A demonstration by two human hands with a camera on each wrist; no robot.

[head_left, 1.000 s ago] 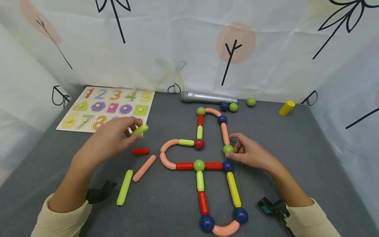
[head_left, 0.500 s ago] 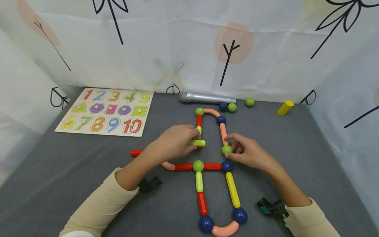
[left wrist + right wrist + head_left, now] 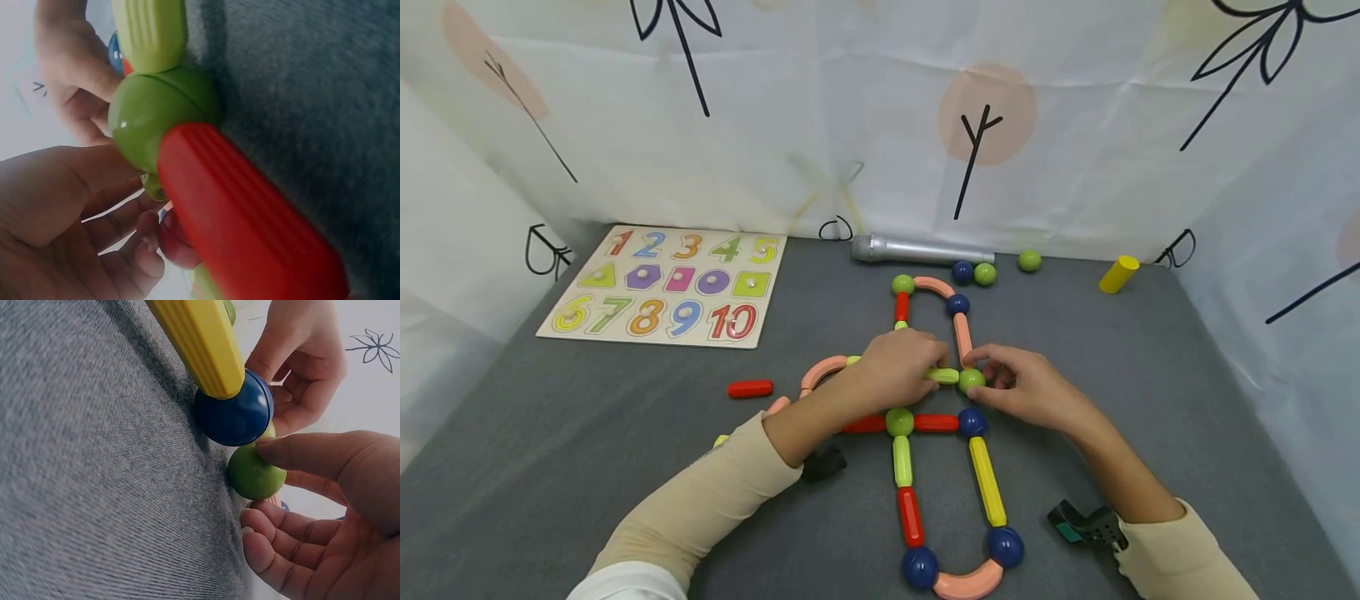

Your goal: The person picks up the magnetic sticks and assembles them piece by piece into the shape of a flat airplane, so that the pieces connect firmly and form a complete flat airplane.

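My left hand (image 3: 887, 371) pinches a short lime-green magnetic stick (image 3: 945, 376), whose right end meets a green ball (image 3: 972, 382). The thumb and fingers of my right hand (image 3: 1026, 385) hold that ball, with the thumb on it in the right wrist view. A salmon stick (image 3: 962, 337) runs up from the ball. Just below sits a blue ball (image 3: 972, 422), joined to a yellow stick (image 3: 987, 482) and a red stick (image 3: 937, 423). Another green ball (image 3: 156, 109) stands near my left hand in the left wrist view. My left hand and forearm hide part of the joined shape.
A loose red stick (image 3: 750, 389) lies at left, below a number puzzle board (image 3: 662, 286). At the back are a silver microphone (image 3: 925, 250), a loose green ball (image 3: 1029, 261) and a yellow cylinder (image 3: 1119, 274). A white printed cloth (image 3: 880, 125) stands behind the grey table.
My left hand has moved right from beside the puzzle board, carrying the lime-green stick to the green ball. My right hand has stayed at that ball.
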